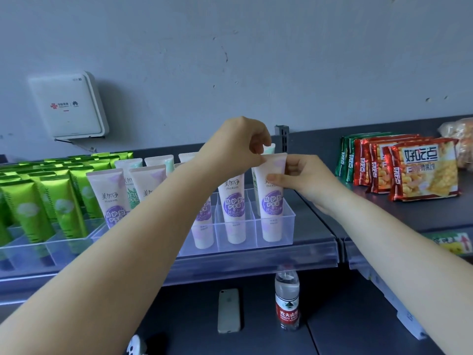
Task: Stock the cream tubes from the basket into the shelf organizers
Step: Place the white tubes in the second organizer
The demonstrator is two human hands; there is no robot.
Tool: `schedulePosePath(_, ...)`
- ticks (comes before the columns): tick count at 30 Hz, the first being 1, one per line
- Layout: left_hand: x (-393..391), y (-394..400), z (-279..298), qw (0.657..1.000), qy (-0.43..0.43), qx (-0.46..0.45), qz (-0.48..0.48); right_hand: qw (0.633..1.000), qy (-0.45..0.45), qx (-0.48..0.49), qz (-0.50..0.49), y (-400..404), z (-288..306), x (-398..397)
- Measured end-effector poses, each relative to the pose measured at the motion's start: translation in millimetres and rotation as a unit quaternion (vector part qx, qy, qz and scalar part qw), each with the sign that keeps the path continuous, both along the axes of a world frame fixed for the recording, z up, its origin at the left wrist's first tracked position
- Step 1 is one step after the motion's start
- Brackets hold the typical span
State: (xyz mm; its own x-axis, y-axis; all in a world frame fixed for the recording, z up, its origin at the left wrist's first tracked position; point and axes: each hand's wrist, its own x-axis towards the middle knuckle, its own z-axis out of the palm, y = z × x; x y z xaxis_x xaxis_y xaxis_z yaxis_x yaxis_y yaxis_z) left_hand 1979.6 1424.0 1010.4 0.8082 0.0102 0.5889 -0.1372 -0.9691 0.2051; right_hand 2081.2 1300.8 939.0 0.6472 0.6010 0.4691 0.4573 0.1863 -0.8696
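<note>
Purple-label tubes: five visible, upright in clear organizer.
Left hand: pinches rightmost tube's crimp.
Right hand: fingers grip its side.
Hidden: rear tubes, partly.

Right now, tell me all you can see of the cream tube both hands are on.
The cream tube is pale pink plastic with a purple round label and "maxam" print. It stands upright, crimped end up, in the rightmost front slot of the clear organizer. The left hand pinches its top edge; the right hand holds its right side.
</note>
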Motion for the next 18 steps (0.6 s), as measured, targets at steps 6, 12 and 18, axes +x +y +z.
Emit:
schedulePosePath(6,0.8,3.2,-2.6,1.0,0.012,-0.007,0.0,1.0,-0.016,-0.005,0.012,-1.6,0.4,0.0)
schedulePosePath(12,-2.7,2.4,0.4,1.0,0.009,-0.014,0.008,0.999,-0.028,-0.017,0.017,-5.8,8.3,0.9)
schedulePosePath(18,-25.7,17.5,10.4,0.996,-0.059,-0.049,0.049,0.995,-0.074,0.048,-0.042,-15.0,24.6,-0.5)
